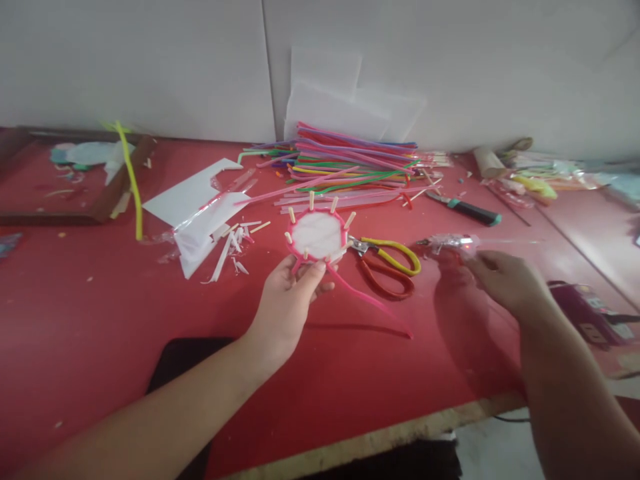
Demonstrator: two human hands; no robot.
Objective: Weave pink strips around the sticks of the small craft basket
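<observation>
My left hand (293,297) is closed on the near rim of a small round craft basket (317,235). Its base is a white disc, with short pale wooden sticks standing around the edge and pink pipe cleaner wound along them. A loose pink tail of pipe cleaner (367,298) trails from the near rim to the right. My right hand (507,283) is closed on a clear hot glue gun (453,244) with a red light, its nozzle toward the left. Between the hands lie scissors (387,263) with one yellow and one red handle.
Behind are a pile of coloured pipe cleaners (350,160) and a utility knife (465,208). White card (193,193) and paper scraps (231,250) lie left of the basket. A brown tray (60,217) sits far left, a dark flat object (173,363) near my left forearm, a purple item (587,313) at right.
</observation>
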